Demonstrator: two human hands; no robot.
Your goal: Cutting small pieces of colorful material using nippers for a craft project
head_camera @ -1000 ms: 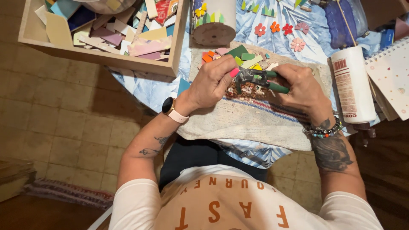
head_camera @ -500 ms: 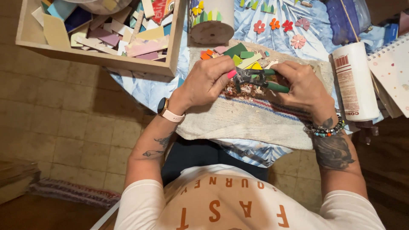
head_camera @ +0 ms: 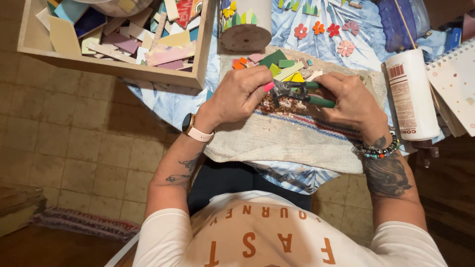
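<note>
1. My left hand [head_camera: 241, 95]: fingers curled in, tips pinched at the head of the green-handled nippers [head_camera: 297, 94]. A small pink piece [head_camera: 268, 87] sits at the fingertips; can't tell whether it's a tile chip or a nail. Hand is clenched, not spread.
2. My right hand [head_camera: 351, 101]: wrapped round the nippers' green handles, grasping them firm; handles run approx. level, pointing right into the palm.
3. Nippers' metal head sits between both hands, just above a heap of brown-and-white tile crumbs [head_camera: 284, 105]. How far the cutting end gapes: can't tell, too small.
4. Beige cloth [head_camera: 277, 141] w/ red-blue stripes lies under hands and crumbs, spread over a blue leaf-print table cover [head_camera: 168, 101].
5. Loose coloured tile bits [head_camera: 277, 66] (green, orange, yellow) lie on the cloth just beyond the hands.
6. Wooden tray [head_camera: 198, 74], upper left, holds larger tile offcuts in mixed colours.
7. White cylinder bottle [head_camera: 410, 96] lies near the right hand, beside a spiral notebook [head_camera: 452, 79].
8. Wrist items: watch w/ pale strap [head_camera: 195, 129] on left; beaded bracelets [head_camera: 378, 148] on right.
</note>
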